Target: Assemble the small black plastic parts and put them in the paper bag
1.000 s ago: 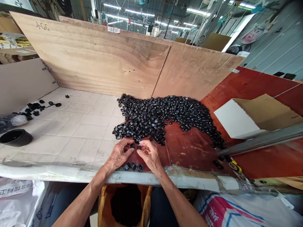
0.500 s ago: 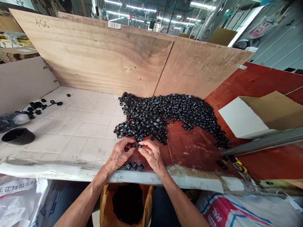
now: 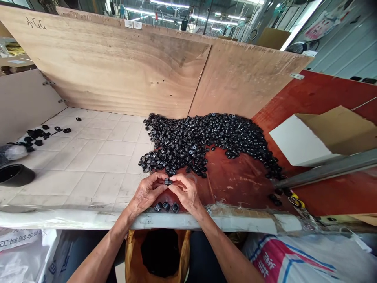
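Two small black plastic caps [image 3: 167, 181] meet end to end between my fingertips, just in front of a heap. My left hand [image 3: 149, 190] pinches the one on the left with thumb and forefinger. From the other side, my right hand [image 3: 186, 190] pinches the one on the right. Behind my hands spreads a big heap of loose black caps [image 3: 188, 137]. Several black pieces [image 3: 166, 206] lie below my hands by the table's front edge. My fingers cover part of the held caps.
A white cardboard box [image 3: 303, 141] rests at the right above a metal bar [image 3: 324, 173]. Yellow-handled scissors [image 3: 296, 200] lie at the right. A black bowl [image 3: 17, 175] stands far left. Below the padded edge [image 3: 97, 218] is an open orange-brown bag [image 3: 134, 255]. Plywood boards [image 3: 126, 70] wall the back.
Both hands have come together, and the two black caps that were apart now touch end to end. The camera view has shifted slightly.
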`<state>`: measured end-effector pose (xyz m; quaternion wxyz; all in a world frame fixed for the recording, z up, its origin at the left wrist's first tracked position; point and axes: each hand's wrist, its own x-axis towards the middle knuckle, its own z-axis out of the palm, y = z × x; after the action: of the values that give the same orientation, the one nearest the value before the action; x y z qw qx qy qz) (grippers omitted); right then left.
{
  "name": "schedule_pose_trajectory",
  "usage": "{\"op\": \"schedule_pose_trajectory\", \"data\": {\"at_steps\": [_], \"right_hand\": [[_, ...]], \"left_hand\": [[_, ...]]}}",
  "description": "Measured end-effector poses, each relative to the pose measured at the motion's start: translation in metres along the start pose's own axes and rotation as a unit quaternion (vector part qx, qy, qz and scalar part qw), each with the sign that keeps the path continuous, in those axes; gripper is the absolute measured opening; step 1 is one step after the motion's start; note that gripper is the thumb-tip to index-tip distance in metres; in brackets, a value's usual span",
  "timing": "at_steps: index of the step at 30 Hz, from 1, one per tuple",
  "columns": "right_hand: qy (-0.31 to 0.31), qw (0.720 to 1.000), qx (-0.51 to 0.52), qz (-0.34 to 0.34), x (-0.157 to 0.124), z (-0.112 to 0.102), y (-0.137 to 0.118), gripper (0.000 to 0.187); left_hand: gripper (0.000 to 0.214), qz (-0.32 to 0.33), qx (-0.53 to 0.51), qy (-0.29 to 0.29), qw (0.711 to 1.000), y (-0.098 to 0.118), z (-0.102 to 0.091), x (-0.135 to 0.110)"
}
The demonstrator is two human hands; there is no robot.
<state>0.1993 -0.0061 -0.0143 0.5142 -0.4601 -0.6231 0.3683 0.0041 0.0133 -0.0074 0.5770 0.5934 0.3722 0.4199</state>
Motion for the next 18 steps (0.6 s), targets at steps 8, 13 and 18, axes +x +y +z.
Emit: {"op": "schedule_pose_trajectory", "data": {"at_steps": [8, 13, 18], "right_hand": [[0.001, 1.0, -0.002, 0.009, 0.0, 0.001, 0.007, 0.014], [-0.008, 0.999, -0.051, 0.011, 0.001, 0.004, 0.009, 0.019], [0.024, 0.99, -0.126, -0.052, 0.002, 0.006, 0.002, 0.028]], "left_hand": [[0.024, 0.0, 0.074, 0.0, 0.997, 0.002, 0.0, -0.003], [0.02, 0.043, 0.091, -0.002, 0.995, -0.001, -0.001, -0.002], [0.02, 0.057, 0.11, -0.002, 0.992, -0.002, -0.002, -0.002]]}}
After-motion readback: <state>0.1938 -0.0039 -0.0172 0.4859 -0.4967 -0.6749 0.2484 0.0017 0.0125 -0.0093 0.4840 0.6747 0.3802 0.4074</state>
